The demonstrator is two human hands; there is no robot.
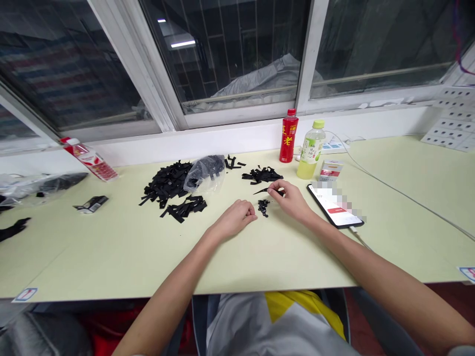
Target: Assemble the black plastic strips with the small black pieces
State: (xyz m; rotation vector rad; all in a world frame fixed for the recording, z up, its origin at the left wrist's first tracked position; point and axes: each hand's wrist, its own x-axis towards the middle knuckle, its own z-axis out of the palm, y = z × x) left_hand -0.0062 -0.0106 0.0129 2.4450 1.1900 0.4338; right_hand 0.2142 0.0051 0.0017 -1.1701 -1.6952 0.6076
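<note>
My right hand [287, 198] holds black tweezers [262, 191], their thin tip pointing left above the table. Just below the tip lies a small heap of little black rings [263, 207]. My left hand [237, 217] rests on the table left of the rings, fingers curled together; whatever they pinch is too small to make out. Behind my hands is a small pile of black strips [261, 174]. A large heap of black strips [166, 183] lies to the left, beside a clear plastic bag [205, 174] with black pieces in it. Nearer me sits another strip pile [184, 208].
A red bottle [288, 136] and a yellow-green drink bottle [310, 151] stand at the back, near a small box [331, 170]. A lit phone [336, 205] with a cable lies right of my hand. Far left are a tilted bottle [91, 159] and a black packet [91, 204].
</note>
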